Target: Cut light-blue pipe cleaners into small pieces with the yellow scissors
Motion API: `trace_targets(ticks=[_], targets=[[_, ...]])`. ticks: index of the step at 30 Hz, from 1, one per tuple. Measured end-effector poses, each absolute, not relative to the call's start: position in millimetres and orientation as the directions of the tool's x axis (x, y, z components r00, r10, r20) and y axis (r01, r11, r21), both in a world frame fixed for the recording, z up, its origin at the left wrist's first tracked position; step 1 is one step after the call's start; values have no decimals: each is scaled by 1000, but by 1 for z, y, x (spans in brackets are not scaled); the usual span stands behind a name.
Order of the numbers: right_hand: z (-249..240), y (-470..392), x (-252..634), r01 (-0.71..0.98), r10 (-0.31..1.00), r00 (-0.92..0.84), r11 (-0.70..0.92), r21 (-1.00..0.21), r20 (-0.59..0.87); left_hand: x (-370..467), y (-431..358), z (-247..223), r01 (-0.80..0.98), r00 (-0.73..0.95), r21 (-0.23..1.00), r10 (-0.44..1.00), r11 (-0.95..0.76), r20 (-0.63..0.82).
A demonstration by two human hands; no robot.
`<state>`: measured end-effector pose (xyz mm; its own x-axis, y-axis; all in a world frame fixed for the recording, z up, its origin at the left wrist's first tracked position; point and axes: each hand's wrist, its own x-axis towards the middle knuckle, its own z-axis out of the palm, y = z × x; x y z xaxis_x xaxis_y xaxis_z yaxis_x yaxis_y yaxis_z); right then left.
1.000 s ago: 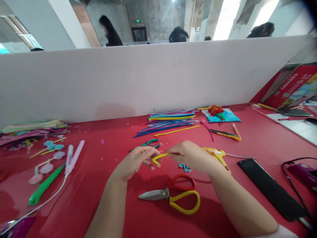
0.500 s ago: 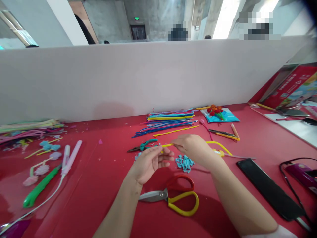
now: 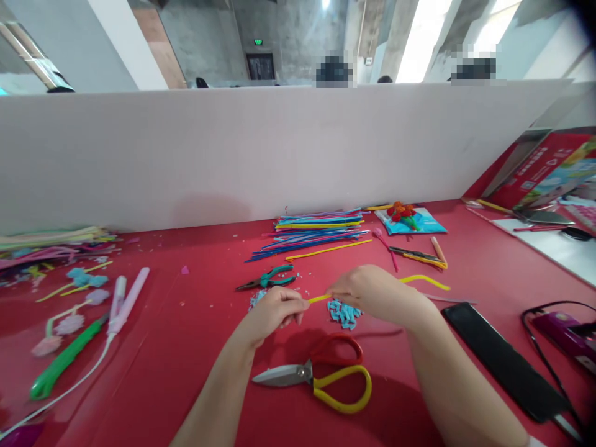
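A yellow fuzzy stem [image 3: 319,298] is stretched between my hands above the red table. My left hand [image 3: 274,310] pinches its left end between thumb and fingers. My right hand [image 3: 367,290] grips it a little further right, and its tail comes out beyond my wrist, curving to the right. Under my right hand lies a heap of short light-blue pieces [image 3: 343,314]. Scissors with one red and one yellow handle [image 3: 305,374] rest in front of my hands, blades pointing left. Green-handled pliers [image 3: 267,278] lie just behind my left hand.
Bundled coloured stems [image 3: 316,228] lie by the white partition [image 3: 279,149]. A blue packet [image 3: 428,220] with red flowers is beside them. At right are a black phone-like slab [image 3: 505,360] and a purple device [image 3: 563,335]. A green-handled tool [image 3: 69,357] and pink straightener [image 3: 131,301] lie left.
My left fingers, which were spread beneath the stem, have closed on its end. Both hands have come slightly lower in the view, and the stem's tail has flattened out at the right.
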<state>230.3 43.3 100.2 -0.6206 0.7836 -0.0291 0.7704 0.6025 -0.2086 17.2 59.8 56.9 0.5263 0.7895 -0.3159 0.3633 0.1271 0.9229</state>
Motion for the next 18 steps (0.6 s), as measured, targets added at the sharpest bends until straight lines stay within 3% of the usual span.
trace_targets(ticks=[4, 14, 18], targets=[[99, 43, 229, 768, 773, -631, 610, -194, -65, 16, 61, 57, 404, 474, 908, 823, 112, -312], [98, 47, 232, 818, 817, -575, 574, -48, -31, 18, 62, 59, 228, 474, 965, 851, 127, -224], [99, 46, 230, 815, 815, -577, 572, -88, -44, 18, 64, 55, 211, 433, 972, 881, 107, -191]])
